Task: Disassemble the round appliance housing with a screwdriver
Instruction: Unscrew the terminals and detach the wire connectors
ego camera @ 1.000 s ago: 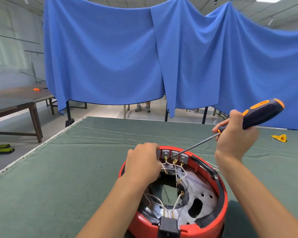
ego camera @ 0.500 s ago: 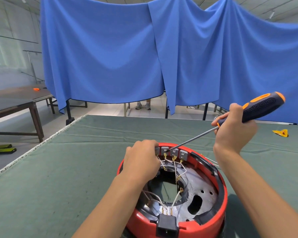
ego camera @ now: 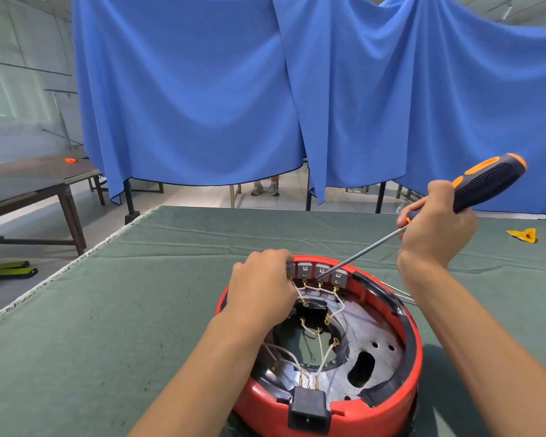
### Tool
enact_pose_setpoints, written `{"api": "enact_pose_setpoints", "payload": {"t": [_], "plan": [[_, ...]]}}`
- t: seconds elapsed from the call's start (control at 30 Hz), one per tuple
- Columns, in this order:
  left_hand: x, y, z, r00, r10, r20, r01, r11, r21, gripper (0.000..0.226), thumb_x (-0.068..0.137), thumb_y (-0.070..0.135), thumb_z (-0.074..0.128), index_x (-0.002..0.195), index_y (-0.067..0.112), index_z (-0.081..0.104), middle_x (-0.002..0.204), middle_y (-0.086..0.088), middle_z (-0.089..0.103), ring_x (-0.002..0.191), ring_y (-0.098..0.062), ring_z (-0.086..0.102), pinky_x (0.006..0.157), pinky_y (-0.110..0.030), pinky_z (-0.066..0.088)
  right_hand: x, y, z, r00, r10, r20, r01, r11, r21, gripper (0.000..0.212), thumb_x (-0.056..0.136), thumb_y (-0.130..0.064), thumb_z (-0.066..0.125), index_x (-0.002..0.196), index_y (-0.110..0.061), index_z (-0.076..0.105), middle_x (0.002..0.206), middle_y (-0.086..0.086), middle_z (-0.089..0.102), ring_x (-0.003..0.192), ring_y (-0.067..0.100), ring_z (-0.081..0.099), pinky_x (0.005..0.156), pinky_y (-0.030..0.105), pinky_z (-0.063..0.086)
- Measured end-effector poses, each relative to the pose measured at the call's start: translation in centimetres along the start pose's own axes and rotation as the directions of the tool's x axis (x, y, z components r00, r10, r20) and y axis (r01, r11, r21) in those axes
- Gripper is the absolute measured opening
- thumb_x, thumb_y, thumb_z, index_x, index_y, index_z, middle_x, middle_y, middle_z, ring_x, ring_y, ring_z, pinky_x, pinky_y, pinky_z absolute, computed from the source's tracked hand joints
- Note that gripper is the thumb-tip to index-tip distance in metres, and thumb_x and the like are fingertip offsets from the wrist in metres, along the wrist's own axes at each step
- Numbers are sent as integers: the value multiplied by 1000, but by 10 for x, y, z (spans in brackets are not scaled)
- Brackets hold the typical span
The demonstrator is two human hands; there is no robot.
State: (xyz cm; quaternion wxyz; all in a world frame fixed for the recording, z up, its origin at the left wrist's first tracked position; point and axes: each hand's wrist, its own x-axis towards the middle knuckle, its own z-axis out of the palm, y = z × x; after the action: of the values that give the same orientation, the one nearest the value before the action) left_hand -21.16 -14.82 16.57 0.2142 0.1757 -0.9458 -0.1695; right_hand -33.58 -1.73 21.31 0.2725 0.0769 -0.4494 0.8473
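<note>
1. Nearest the viewer, on the green cloth-covered table (ego camera: 171,310), sits the round red housing (ego camera: 401,405), open side up, with a black power socket (ego camera: 309,410) set in its near rim and white wires (ego camera: 323,357) running from it across the metal base plate (ego camera: 369,342).

2. Over the housing's left inner edge, the left hand (ego camera: 260,288) lies with fingers curled down onto the far-left rim, beside the grey terminal blocks (ego camera: 322,272); it appears to steady the housing, though exactly what the fingertips pinch is hidden.

3. At the far rim, the row of terminal blocks marks the working point: the tip of the screwdriver (ego camera: 486,181) rests on or just at the blocks, near the middle of the row. Whether it sits in a screw head cannot be told.

4. Farther back and to the right, the right hand (ego camera: 435,222) is wrapped round the lower end of the black-and-orange handle. The tool's long axis slopes from upper right down to lower left, so the fastener lies down and left of the grip; judged from this, the coming turn needs the shaft kept in that line.

5. Well apart at the far right of the table lies a small yellow piece (ego camera: 522,235).
</note>
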Motion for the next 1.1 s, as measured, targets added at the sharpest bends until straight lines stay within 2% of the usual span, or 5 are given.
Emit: {"api": "enact_pose_setpoints", "payload": {"t": [0.17,0.3,0.53,0.7,1.1], "plan": [[-2,2,-1,998,58,-16,-58,997,52,35,85,12,47,117,22,59,122,3,57,116,-20,44,93,-34,34,1,-11,-3,999,-36,34,35,999,17,25,71,-25,51,56,-8,39,32,-7,36,32,16,39,41,19,28],[-7,11,-4,965,242,-103,-233,968,94,22,82,19,53,98,26,67,94,7,51,102,-17,44,77,-29,33,-3,-15,-8,994,-68,86,69,998,-1,34,74,-27,54,69,6,50,38,-3,39,34,16,42,41,18,31],[-21,22,-4,943,261,205,-314,903,293,23,75,20,53,89,24,70,92,1,70,88,-23,61,65,-28,42,-22,-19,-19,969,-88,230,91,996,-2,34,81,-27,55,48,-23,48,35,-6,43,35,12,43,43,18,36],[-21,32,0,906,261,334,-411,730,545,10,81,14,54,74,20,50,88,-9,66,79,-32,60,58,-31,31,-28,-25,-19,943,-111,315,116,993,5,42,85,-23,55,43,-32,50,35,-8,42,37,13,42,45,19,38],[-18,44,6,803,306,511,-582,585,565,12,86,-1,47,88,8,55,97,-14,64,89,-36,61,62,-36,37,-28,-27,-24,936,-92,341,103,995,-12,42,84,-24,54,43,-33,52,36,-9,43,38,12,45,45,18,39]]}}
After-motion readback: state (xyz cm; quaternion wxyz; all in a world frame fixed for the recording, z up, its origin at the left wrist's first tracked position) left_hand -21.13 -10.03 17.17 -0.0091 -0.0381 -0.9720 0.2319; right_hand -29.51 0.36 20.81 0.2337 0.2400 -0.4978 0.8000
